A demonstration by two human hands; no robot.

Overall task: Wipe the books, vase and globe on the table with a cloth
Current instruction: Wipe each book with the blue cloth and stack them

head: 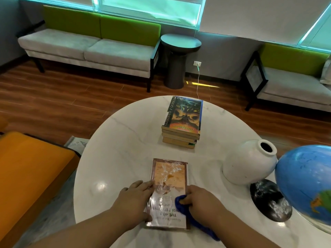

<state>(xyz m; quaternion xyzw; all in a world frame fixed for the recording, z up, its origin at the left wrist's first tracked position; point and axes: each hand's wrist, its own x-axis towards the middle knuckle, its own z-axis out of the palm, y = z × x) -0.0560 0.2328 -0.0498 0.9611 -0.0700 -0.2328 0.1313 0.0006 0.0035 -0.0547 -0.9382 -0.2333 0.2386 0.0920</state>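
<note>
On white marble table [111, 158], sofa [86, 49] behind.

Top bk of stack [184, 115]: spine "GUARDIANS of GA'HOOLE", cover "KATHRYN LASKY". Near bk [169, 178], upside down: "THE NO 1", rest lost to glare.

Single head-worn wide-angle view, facing forward and down. Sits close above near edge of round white marble-look table [114, 158]; person's two forearms [86, 231] enter from bottom of frame. Table's far edge falls mid-frame. Upper frame takes in brown wooden floor [53, 104] and grey-and-green sofa [89, 49] along far wall.
</note>
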